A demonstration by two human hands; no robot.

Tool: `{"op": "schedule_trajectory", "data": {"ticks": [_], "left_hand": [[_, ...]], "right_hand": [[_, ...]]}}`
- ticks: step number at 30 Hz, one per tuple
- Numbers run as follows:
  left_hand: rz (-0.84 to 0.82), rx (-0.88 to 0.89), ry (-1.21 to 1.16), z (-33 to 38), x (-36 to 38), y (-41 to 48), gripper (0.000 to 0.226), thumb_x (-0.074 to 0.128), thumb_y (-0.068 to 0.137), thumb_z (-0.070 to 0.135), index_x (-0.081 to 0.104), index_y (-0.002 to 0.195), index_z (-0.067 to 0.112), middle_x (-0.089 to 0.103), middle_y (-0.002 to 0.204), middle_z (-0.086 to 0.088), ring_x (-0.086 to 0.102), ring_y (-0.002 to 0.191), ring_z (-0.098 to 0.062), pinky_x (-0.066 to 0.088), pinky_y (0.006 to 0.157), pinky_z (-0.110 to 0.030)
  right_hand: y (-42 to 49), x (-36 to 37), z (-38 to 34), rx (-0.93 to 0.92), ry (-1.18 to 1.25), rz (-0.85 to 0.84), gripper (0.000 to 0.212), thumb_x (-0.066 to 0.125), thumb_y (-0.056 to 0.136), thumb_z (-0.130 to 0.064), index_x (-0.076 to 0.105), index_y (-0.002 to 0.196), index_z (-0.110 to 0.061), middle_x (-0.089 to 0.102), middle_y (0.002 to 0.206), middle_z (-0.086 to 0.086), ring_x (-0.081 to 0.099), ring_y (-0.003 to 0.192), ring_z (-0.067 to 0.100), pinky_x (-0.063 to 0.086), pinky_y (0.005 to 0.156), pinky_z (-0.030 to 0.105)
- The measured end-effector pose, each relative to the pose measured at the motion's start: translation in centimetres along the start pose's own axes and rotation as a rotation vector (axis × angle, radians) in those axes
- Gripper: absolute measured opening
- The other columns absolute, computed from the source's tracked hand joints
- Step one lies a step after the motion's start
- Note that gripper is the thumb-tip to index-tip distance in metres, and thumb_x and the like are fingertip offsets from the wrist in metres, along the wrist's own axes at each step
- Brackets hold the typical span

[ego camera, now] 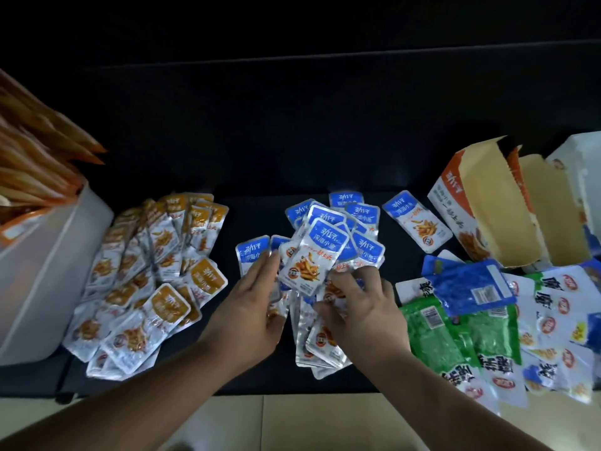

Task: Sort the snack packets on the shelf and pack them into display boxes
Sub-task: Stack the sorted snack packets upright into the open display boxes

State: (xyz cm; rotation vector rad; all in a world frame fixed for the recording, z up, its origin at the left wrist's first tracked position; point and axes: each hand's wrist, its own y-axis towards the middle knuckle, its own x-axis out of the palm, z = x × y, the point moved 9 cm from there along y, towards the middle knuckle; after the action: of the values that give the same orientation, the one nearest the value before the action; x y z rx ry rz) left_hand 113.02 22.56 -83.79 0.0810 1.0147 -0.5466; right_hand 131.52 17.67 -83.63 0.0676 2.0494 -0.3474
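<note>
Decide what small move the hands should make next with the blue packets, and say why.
Probably square the blue packets between the left hand and right hand into one neat stack: they lie fanned and overlapping, both hands are on them, and the open box stands on the right.

Left hand (248, 309), right hand (367, 312): forearms (146, 395) bare to frame edge, apparently.
</note>
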Motion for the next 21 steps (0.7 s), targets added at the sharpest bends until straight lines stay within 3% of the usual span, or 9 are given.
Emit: {"op": "schedule_trajectory", "data": {"ticks": [2,4,7,9,12,14,17,19,21], "left_hand": [[0.004,0.018,-0.049,-0.7,-0.8,-0.4,0.105,0.066,0.094,0.023,-0.011,0.159,0.052,-0.001,0.172,0.017,0.027,0.154,-0.009,0.044,0.108,-0.023],[-0.005,0.042,-0.049,-0.8,-1.1,-0.6,0.092,0.058,0.098,0.029,-0.004,0.157,0.06,-0.005,0.172,0.019,0.021,0.156,-0.011,0.047,0.107,-0.027],[-0.013,0.079,0.119,-0.4,0.0,-0.9,0.07,0.032,0.098,0.072,0.014,0.162,0.049,-0.006,0.174,0.013,-0.001,0.161,-0.016,0.042,0.117,-0.044],[-0.044,0.053,0.176,-0.6,1.2,-1.1,0.089,0.016,0.09,0.088,0.022,0.163,0.039,-0.006,0.174,0.01,-0.009,0.161,-0.017,0.036,0.122,-0.05],[-0.032,0.072,0.161,-0.5,1.5,-1.2,0.091,0.031,0.088,0.088,0.035,0.157,0.03,0.0,0.174,0.007,-0.002,0.161,-0.018,0.04,0.118,-0.054],[0.01,0.085,0.14,-0.1,0.8,-1.1,0.086,0.043,0.088,0.084,0.04,0.154,0.028,0.0,0.173,0.01,0.003,0.16,-0.014,0.044,0.116,-0.051],[-0.017,0.038,0.117,0.2,0.6,-0.9,0.101,0.043,0.08,0.091,0.012,0.163,0.042,-0.023,0.17,0.016,-0.008,0.16,-0.016,0.033,0.123,-0.049],[-0.096,0.016,0.168,0.8,1.5,-1.0,0.112,0.041,0.071,0.096,-0.012,0.159,0.051,-0.038,0.164,0.014,-0.023,0.158,-0.022,0.019,0.127,-0.056],[-0.168,-0.022,0.234,1.2,2.5,-1.2,0.123,0.048,0.064,0.099,-0.023,0.154,0.055,-0.046,0.16,0.01,-0.033,0.154,-0.029,0.004,0.128,-0.06]], "right_hand": [[0.2,0.6,-0.8,0.002,0.0,0.011,0.056,0.058,0.092,-0.065,0.042,0.142,-0.045,0.031,0.141,-0.005,0.036,0.131,0.023,0.051,0.089,0.036],[0.3,0.8,-1.1,-0.001,0.038,0.054,0.054,0.062,0.088,-0.065,0.049,0.137,-0.046,0.036,0.136,-0.007,0.039,0.127,0.022,0.05,0.08,0.035],[0.0,0.1,-1.4,-0.067,0.188,0.168,0.046,0.061,0.087,-0.06,0.063,0.129,-0.043,0.05,0.129,-0.005,0.053,0.117,0.025,0.056,0.075,0.038],[0.2,-0.6,-0.7,-0.08,0.23,0.236,0.047,0.063,0.091,-0.052,0.06,0.137,-0.04,0.047,0.143,0.002,0.05,0.128,0.03,0.059,0.081,0.048],[1.1,0.0,1.4,0.032,0.208,0.098,0.066,0.062,0.095,-0.052,0.034,0.154,-0.049,0.015,0.169,0.001,0.019,0.154,0.029,0.047,0.107,0.053],[0.9,0.6,1.5,0.054,0.233,0.057,0.07,0.062,0.096,-0.051,0.029,0.156,-0.046,0.012,0.17,-0.002,0.019,0.156,0.026,0.047,0.11,0.052],[0.2,2.0,0.1,0.057,0.356,0.045,0.07,0.063,0.097,-0.041,0.029,0.158,-0.036,0.01,0.17,-0.006,0.024,0.155,0.024,0.048,0.11,0.051],[0.1,2.9,-0.7,0.091,0.465,0.017,0.072,0.062,0.098,-0.03,0.026,0.159,-0.035,0.005,0.169,-0.008,0.019,0.156,0.023,0.043,0.114,0.05],[0.3,3.3,-1.3,0.093,0.545,0.005,0.076,0.061,0.095,-0.019,0.025,0.16,-0.034,0.002,0.17,-0.006,0.012,0.158,0.024,0.037,0.119,0.048]]}}
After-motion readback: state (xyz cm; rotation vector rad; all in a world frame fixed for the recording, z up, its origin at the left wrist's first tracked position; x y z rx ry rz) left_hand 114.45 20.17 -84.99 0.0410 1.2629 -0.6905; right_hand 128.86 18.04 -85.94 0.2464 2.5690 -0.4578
